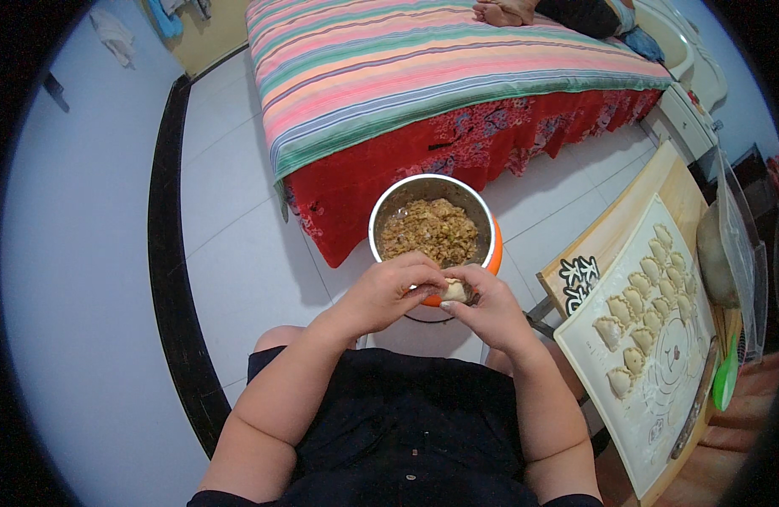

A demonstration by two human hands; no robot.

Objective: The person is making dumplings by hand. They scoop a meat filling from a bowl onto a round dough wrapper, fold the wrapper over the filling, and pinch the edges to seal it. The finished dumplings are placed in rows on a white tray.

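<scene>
Dumpling (pixel 454 291) is gripped by the fingers (pixel 420 275) of 2 hands (pixel 496 311) near the metal bowl (pixel 395 205).

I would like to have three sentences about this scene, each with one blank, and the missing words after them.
1. The left hand and right hand hold a piece of pale ____.
2. The dumplings lie to the person's ____, on a white mat.
3. The bedspread is patterned with coloured ____.
Missing words: dough; right; stripes.

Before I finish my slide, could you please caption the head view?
Bare left hand and right hand hold pale, soft-looking dough near a round metal bowl of brown chopped filling.
</scene>
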